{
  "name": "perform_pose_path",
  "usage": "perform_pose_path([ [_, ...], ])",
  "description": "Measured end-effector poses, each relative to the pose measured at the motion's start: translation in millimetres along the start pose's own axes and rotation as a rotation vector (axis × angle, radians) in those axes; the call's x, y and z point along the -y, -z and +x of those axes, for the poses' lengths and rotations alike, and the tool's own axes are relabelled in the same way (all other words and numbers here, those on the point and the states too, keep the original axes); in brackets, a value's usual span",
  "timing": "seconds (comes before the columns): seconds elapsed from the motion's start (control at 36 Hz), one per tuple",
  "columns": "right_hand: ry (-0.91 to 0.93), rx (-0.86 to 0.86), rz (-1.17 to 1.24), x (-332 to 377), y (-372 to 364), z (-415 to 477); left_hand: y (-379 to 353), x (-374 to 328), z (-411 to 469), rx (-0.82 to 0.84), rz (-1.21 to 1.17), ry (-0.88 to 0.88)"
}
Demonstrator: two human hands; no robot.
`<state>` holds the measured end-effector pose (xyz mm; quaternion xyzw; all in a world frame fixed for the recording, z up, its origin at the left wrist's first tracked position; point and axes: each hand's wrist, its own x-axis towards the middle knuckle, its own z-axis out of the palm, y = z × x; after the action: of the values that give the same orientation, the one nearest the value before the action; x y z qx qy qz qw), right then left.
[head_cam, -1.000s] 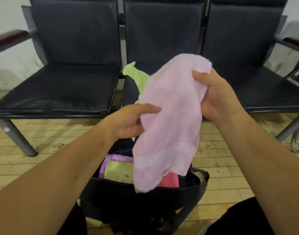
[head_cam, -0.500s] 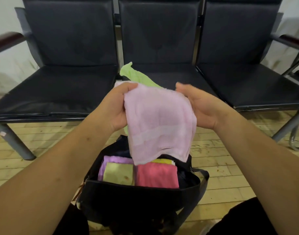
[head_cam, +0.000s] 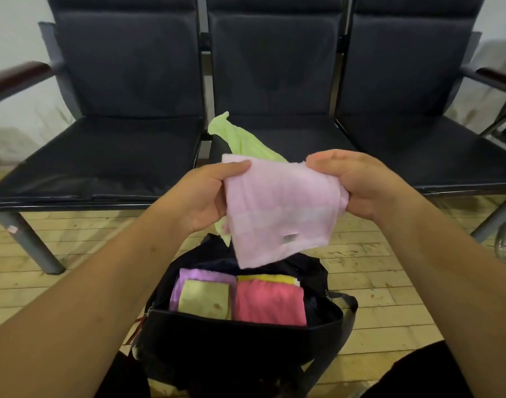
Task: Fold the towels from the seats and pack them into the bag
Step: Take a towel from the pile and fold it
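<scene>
Pink towel (head_cam: 280, 208): held in the air above the open bag (head_cam: 240, 337), in front of the middle seat (head_cam: 289, 136).

Left hand (head_cam: 203, 196): grip pinches the top left corner, thumb on top. Right hand (head_cam: 361, 185): grip closed round the bunched right edge. The fingers behind the cloth are hidden.

There is a small grey tag low on the towel, too blurred to read. The bottom edge hangs just over the bag mouth; I cannot tell whether it clears the things inside.

Green towel (head_cam: 240, 139): lies on the front of the middle seat, mostly hidden behind the pink one. A scrap shows under the left hand.

The bag is black and stands on the wooden floor (head_cam: 88, 254). Its near wall cuts off the lower parts of the folded towels inside:
- purple (head_cam: 194, 278)
- pale green (head_cam: 206, 300), lying on the purple
- red-pink (head_cam: 270, 305)
- a yellow strip (head_cam: 266, 278) behind the red-pink

A second ago the pink towel hung long from the right hand and covered part of the bag. Now it is doubled and shorter, with both hands at the top edge. The red-pink and yellow towels are uncovered.
</scene>
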<state>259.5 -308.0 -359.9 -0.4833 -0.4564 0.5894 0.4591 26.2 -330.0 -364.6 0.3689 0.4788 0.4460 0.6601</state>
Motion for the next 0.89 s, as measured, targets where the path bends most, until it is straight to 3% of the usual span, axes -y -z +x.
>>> perform_pose_path([
  [0.17,-0.125,0.215,0.344,8,-5,-9,-8,-1,-3,-0.106,-0.090,-0.062],
  [0.33,-0.176,0.223,0.289,2,-5,-10,-1,-4,-2,-0.007,-0.087,-0.081],
  [0.5,-0.067,0.139,0.394,6,0,-8,3,-6,2,-0.014,-0.157,-0.095],
  [0.67,-0.084,0.272,0.152,0,-4,-7,4,-4,4,-0.027,-0.255,-0.069],
  [0.75,-0.021,0.171,0.099,1,-8,-6,6,-5,6,-0.069,-0.180,-0.093],
  [0.89,0.120,-0.006,-0.155,1,-5,-3,15,-11,3,-0.052,0.326,-0.145],
])
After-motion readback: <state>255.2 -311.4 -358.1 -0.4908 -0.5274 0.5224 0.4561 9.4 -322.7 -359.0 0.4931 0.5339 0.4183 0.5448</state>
